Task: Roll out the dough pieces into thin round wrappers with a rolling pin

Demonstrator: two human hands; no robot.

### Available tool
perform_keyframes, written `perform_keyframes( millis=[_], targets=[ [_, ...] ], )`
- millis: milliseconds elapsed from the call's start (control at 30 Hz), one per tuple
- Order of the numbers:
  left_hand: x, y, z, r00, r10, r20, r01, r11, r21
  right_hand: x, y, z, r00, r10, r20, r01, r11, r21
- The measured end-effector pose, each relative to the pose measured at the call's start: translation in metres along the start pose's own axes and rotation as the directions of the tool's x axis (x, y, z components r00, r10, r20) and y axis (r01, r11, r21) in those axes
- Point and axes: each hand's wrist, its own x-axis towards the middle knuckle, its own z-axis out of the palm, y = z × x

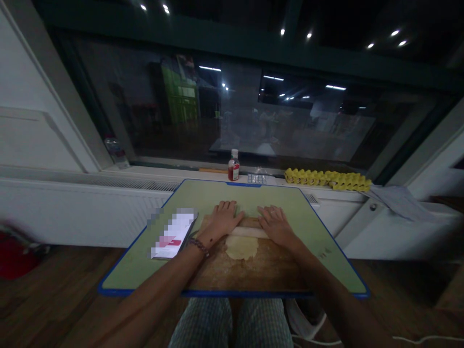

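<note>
A pale rolling pin (248,232) lies crosswise on a brown wooden board (250,278). My left hand (223,220) rests on its left end, fingers stretched forward and thumb out to the side. On the right end lies my right hand (275,223), its fingers also extended and spread, with a ring on one finger. Both palms hide the ends of the pin. Just on the near side of the pin, a thin, uneven round of dough (241,248) is spread on the board.
The board sits on a green folding table (328,270) with a blue rim. A lit phone (174,235) lies left of it. On the windowsill beyond stand a small bottle with red contents (234,166), a yellow egg carton (326,179) and a clear bottle (116,152).
</note>
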Motion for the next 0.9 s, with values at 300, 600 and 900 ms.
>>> perform_keyframes(
  millis=[300, 600, 900],
  targets=[
    [-0.042, 0.0, -0.004, 0.958, 0.278, -0.074, -0.28, 0.96, -0.023, -0.039, -0.017, -0.003, 0.994, -0.057, -0.093, 0.059, 0.998, 0.02],
    [0.008, 0.001, 0.0, 0.999, 0.03, 0.014, -0.03, 0.999, -0.042, 0.019, 0.005, -0.003, 0.983, 0.06, 0.173, -0.061, 0.998, 0.004],
    [-0.04, -0.002, 0.009, 0.957, 0.27, -0.109, -0.273, 0.962, -0.012, -0.032, -0.01, 0.006, 0.994, -0.074, -0.082, 0.073, 0.997, -0.017]
  ],
)
